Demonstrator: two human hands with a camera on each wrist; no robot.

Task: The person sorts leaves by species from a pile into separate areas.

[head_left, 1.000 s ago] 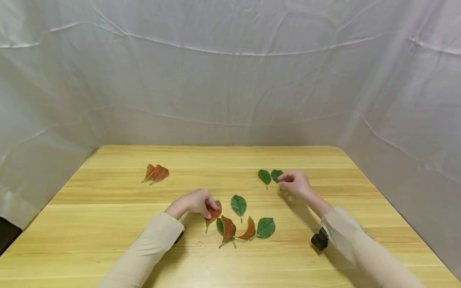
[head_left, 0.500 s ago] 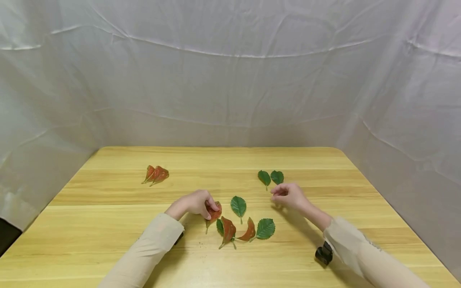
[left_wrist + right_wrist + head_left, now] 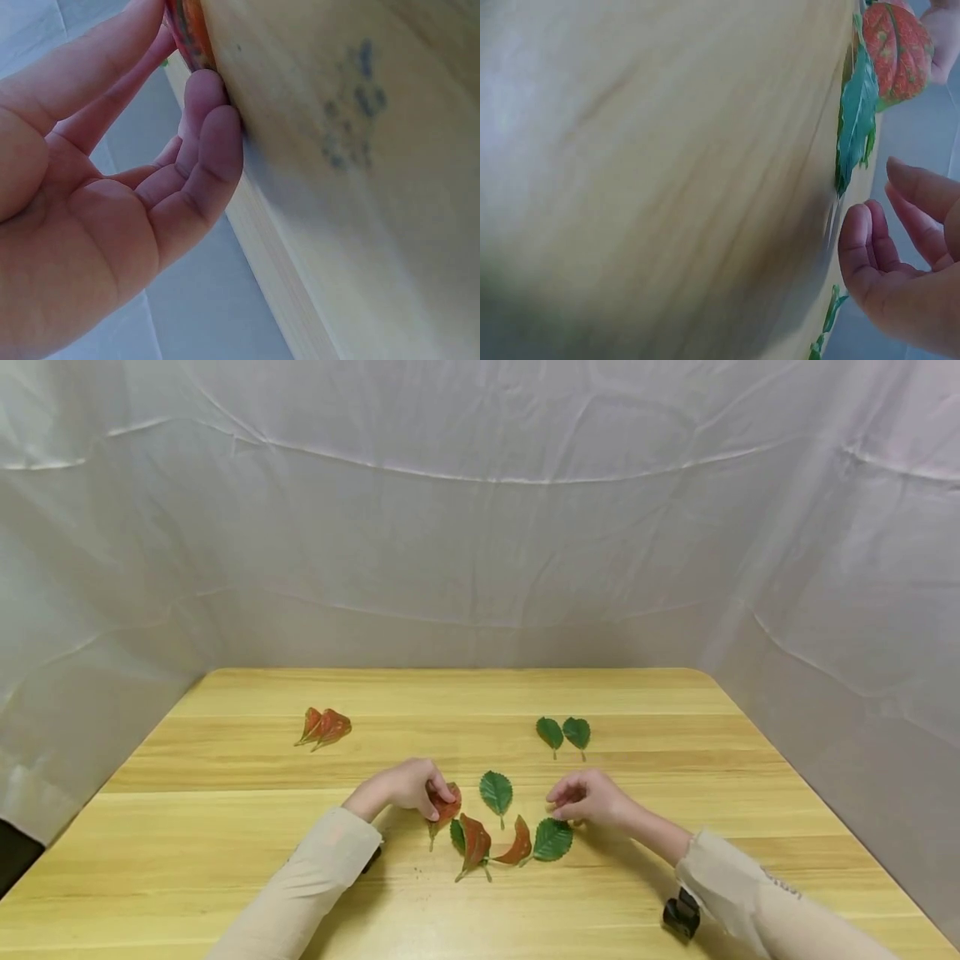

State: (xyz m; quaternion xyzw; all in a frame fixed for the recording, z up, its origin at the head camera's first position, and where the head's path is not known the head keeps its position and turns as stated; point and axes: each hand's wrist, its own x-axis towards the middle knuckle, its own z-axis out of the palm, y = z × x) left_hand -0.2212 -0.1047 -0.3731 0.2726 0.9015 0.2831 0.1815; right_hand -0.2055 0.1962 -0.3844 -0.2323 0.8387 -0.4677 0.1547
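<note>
My left hand (image 3: 407,787) pinches a red leaf (image 3: 446,807) between thumb and fingers, low over the table; its stem points toward me. In the left wrist view only a strip of that leaf (image 3: 193,36) shows at the fingertips. My right hand (image 3: 596,798), fingers loosely bent and holding nothing, hovers at the upper edge of a green leaf (image 3: 553,841). The right wrist view has the fingertips just apart from a green leaf (image 3: 857,112). Between the hands lie another green leaf (image 3: 496,793), a curled red leaf (image 3: 517,843), and a red leaf (image 3: 476,841) partly covering a green one (image 3: 457,835).
Two green leaves (image 3: 577,732) lie side by side toward the back right of the wooden table (image 3: 225,843). Overlapping red leaves (image 3: 331,728) rest at the back left. Grey cloth (image 3: 480,543) hangs around the table's back and sides.
My right hand has come away from the back pair of green leaves, moving toward me and slightly left to the nearer green leaf. My left hand stays put with its red leaf.
</note>
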